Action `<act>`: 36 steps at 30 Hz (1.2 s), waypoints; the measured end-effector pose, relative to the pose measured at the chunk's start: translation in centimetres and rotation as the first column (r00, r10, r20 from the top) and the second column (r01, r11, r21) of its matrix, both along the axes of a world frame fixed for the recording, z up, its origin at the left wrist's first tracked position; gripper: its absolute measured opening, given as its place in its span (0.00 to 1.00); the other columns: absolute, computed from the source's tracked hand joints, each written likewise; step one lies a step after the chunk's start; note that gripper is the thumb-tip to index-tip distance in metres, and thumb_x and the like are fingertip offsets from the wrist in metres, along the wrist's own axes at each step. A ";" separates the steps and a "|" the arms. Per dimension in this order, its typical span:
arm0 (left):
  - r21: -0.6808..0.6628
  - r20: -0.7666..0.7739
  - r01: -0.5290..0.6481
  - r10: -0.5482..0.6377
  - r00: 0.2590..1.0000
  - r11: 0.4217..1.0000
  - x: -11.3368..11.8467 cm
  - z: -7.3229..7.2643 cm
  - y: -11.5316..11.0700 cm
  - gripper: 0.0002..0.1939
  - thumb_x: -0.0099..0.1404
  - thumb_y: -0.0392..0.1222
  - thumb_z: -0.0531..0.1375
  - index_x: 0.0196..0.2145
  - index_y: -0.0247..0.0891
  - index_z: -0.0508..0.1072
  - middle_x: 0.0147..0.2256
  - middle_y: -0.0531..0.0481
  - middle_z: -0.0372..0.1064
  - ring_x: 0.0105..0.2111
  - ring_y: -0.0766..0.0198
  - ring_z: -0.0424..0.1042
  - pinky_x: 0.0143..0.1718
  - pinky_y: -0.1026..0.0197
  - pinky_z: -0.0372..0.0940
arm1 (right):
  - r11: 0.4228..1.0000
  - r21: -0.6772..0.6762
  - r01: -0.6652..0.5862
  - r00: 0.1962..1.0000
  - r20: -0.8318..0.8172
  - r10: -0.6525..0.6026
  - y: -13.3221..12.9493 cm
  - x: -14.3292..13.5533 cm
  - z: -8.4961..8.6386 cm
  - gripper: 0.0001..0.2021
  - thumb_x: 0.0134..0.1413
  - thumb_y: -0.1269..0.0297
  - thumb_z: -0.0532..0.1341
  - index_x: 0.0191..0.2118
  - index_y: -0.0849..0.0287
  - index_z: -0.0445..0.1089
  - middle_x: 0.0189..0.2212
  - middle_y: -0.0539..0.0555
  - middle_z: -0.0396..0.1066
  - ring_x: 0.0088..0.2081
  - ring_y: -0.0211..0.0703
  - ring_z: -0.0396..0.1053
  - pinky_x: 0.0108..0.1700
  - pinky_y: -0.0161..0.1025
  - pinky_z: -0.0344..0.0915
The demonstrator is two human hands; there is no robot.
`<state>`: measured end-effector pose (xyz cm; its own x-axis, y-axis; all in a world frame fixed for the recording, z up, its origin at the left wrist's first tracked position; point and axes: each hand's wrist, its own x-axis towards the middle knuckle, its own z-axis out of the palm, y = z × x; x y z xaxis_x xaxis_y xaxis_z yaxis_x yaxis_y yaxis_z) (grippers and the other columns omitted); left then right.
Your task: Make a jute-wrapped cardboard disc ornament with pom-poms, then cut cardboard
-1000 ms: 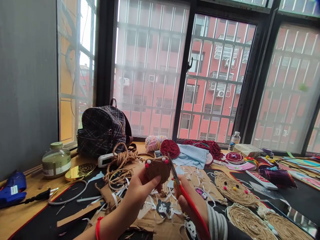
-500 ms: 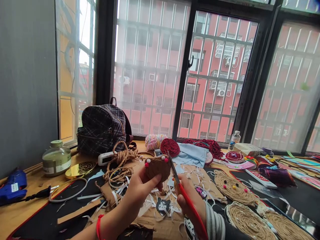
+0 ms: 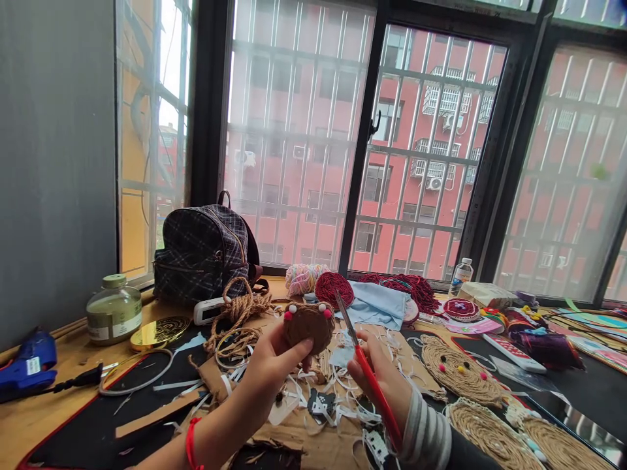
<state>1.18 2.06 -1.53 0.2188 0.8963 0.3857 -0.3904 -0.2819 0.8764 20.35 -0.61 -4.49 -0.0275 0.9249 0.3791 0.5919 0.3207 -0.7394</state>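
Observation:
My left hand [image 3: 281, 359] grips a small round brown disc [image 3: 309, 333] between thumb and fingers. White and pink little balls sit at the disc's upper left and upper right edge. My right hand [image 3: 385, 375] is closed around red-handled scissors [image 3: 366, 367]. Their blades point up and to the left, just right of the disc and apart from it. Below both hands lies brown cardboard [image 3: 323, 450] strewn with white strips and a black-and-white piece [image 3: 321, 403].
At the back stand a plaid backpack [image 3: 200, 251] and a bottle [image 3: 460, 275]. A glass jar [image 3: 113, 310] and blue glue gun [image 3: 29, 369] are at the left. Coiled rope discs [image 3: 460, 369] lie at the right, with rope [image 3: 242, 307] behind my left hand.
The scissors have moved right, away from the disc's edge, and my right hand has shifted slightly right with them. The disc remains in my left hand.

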 end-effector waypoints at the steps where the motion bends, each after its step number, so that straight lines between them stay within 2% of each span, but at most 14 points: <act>1: -0.001 -0.004 0.001 -0.001 1.000 1.000 -0.1 -0.1 0.3 0.17 0.46 0.44 0.67 0.33 0.32 0.72 0.25 0.49 0.70 0.20 0.69 0.64 0.19 0.66 0.60 | 0.999 -0.012 0.041 0.998 0.044 -0.041 0.4 0.7 0.1 0.31 0.48 0.46 0.57 0.53 0.62 0.56 0.29 0.52 0.66 0.30 0.45 0.65 0.35 0.40 0.61; 3: -0.003 -0.019 -0.001 0.001 1.000 1.000 -0.1 -0.3 0.8 0.16 0.46 0.44 0.67 0.32 0.33 0.72 0.25 0.50 0.69 0.20 0.69 0.63 0.19 0.66 0.60 | 0.976 -0.022 0.215 0.943 0.265 -0.201 1.4 2.1 0.3 0.30 0.46 0.51 0.60 0.52 0.62 0.57 0.37 0.58 0.67 0.38 0.50 0.66 0.40 0.42 0.61; 5: -0.008 -0.030 0.001 -0.001 1.000 1.000 -0.1 -0.5 1.0 0.17 0.45 0.45 0.67 0.32 0.32 0.72 0.24 0.50 0.68 0.19 0.69 0.63 0.19 0.66 0.60 | 0.940 -0.004 0.341 0.831 0.469 -0.299 2.2 3.3 0.1 0.30 0.45 0.58 0.60 0.54 0.63 0.56 0.44 0.62 0.66 0.45 0.54 0.63 0.44 0.44 0.59; 8: -0.019 -0.032 0.009 -0.009 0.999 1.000 0.1 -0.4 0.6 0.18 0.44 0.45 0.67 0.32 0.32 0.71 0.23 0.51 0.67 0.19 0.69 0.62 0.18 0.66 0.59 | 0.907 -0.041 0.418 0.693 0.660 -0.289 3.0 4.2 -0.5 0.29 0.42 0.63 0.61 0.53 0.67 0.60 0.46 0.67 0.64 0.50 0.59 0.60 0.48 0.48 0.56; 11: -0.026 -0.018 -0.003 0.003 1.000 1.000 0.2 -0.2 0.1 0.18 0.46 0.43 0.67 0.34 0.32 0.71 0.23 0.52 0.67 0.19 0.70 0.62 0.19 0.67 0.59 | 0.926 -0.029 0.376 0.656 0.714 -0.244 2.8 4.2 -0.5 0.24 0.40 0.64 0.62 0.47 0.64 0.68 0.45 0.67 0.65 0.50 0.62 0.59 0.49 0.52 0.55; 13: -0.018 -0.033 0.014 -0.015 0.999 1.000 0.4 -0.3 0.1 0.19 0.45 0.44 0.67 0.34 0.32 0.72 0.22 0.52 0.67 0.19 0.70 0.62 0.19 0.67 0.59 | 0.965 0.068 0.253 0.729 0.643 -0.236 2.3 3.7 0.1 0.19 0.39 0.66 0.62 0.43 0.63 0.72 0.42 0.65 0.66 0.48 0.59 0.61 0.50 0.52 0.56; 14: -0.010 -0.048 0.031 -0.032 0.998 0.999 0.4 -0.4 0.2 0.19 0.44 0.45 0.67 0.33 0.32 0.72 0.22 0.52 0.66 0.18 0.70 0.61 0.18 0.66 0.59 | 0.979 0.123 0.165 0.806 0.556 -0.206 2.0 3.3 0.5 0.16 0.41 0.66 0.61 0.40 0.62 0.73 0.41 0.64 0.67 0.46 0.57 0.62 0.49 0.51 0.57; 16: 0.004 -0.090 0.072 -0.071 0.993 0.997 0.7 -1.0 0.5 0.20 0.44 0.46 0.67 0.33 0.32 0.72 0.22 0.51 0.67 0.17 0.70 0.61 0.17 0.66 0.59 | 0.984 0.177 -0.013 0.965 0.260 -0.034 1.4 2.4 1.2 0.15 0.49 0.59 0.57 0.39 0.62 0.73 0.38 0.62 0.69 0.40 0.50 0.66 0.44 0.47 0.63; 17: 0.006 -0.112 0.092 -0.091 0.990 0.996 0.8 -1.3 0.6 0.20 0.45 0.47 0.67 0.34 0.32 0.73 0.23 0.51 0.68 0.17 0.70 0.61 0.17 0.66 0.59 | 0.982 0.169 -0.085 0.993 0.090 0.071 1.2 1.9 1.5 0.18 0.52 0.54 0.54 0.39 0.62 0.72 0.36 0.60 0.70 0.36 0.47 0.68 0.39 0.44 0.66; 20: 0.000 -0.168 0.133 -0.131 0.977 0.991 1.2 -2.2 0.9 0.21 0.46 0.47 0.67 0.36 0.32 0.73 0.24 0.49 0.69 0.19 0.68 0.63 0.18 0.66 0.59 | 0.971 0.086 -0.221 0.934 -0.268 0.236 0.6 0.7 1.9 0.27 0.48 0.41 0.55 0.40 0.62 0.72 0.28 0.56 0.72 0.27 0.42 0.68 0.31 0.41 0.67; 24: -0.008 -0.213 0.181 -0.179 0.961 0.983 1.4 -2.6 0.9 0.22 0.46 0.48 0.67 0.37 0.32 0.72 0.25 0.50 0.68 0.19 0.68 0.64 0.18 0.66 0.60 | 0.965 -0.027 -0.262 0.851 -0.478 0.218 0.7 -0.1 1.4 0.27 0.34 0.40 0.64 0.32 0.63 0.73 0.22 0.51 0.69 0.21 0.37 0.67 0.27 0.38 0.66; 29: -0.007 -0.249 0.227 -0.222 0.943 0.974 1.5 -2.2 0.3 0.20 0.48 0.47 0.66 0.36 0.32 0.72 0.24 0.51 0.67 0.19 0.69 0.63 0.19 0.66 0.60 | 0.967 -0.073 -0.242 0.813 -0.559 0.161 1.0 -0.3 0.7 0.25 0.30 0.42 0.66 0.23 0.63 0.69 0.17 0.48 0.67 0.20 0.36 0.66 0.25 0.35 0.64; 33: -0.025 -0.234 0.214 -0.214 0.949 0.977 1.7 -2.2 0.2 0.19 0.46 0.47 0.67 0.34 0.32 0.71 0.23 0.51 0.67 0.17 0.70 0.62 0.18 0.66 0.59 | 0.980 -0.027 -0.199 0.838 -0.523 0.155 0.9 -0.4 0.6 0.23 0.31 0.43 0.66 0.20 0.62 0.68 0.16 0.49 0.67 0.20 0.36 0.65 0.25 0.35 0.63; 36: -0.027 -0.231 0.220 -0.220 0.948 0.975 1.8 -2.5 0.5 0.20 0.46 0.47 0.67 0.34 0.32 0.71 0.22 0.52 0.66 0.17 0.69 0.63 0.18 0.66 0.60 | 0.981 -0.073 -0.178 0.829 -0.549 0.109 1.0 -0.5 0.7 0.25 0.29 0.41 0.66 0.21 0.62 0.68 0.16 0.49 0.67 0.20 0.36 0.66 0.26 0.35 0.63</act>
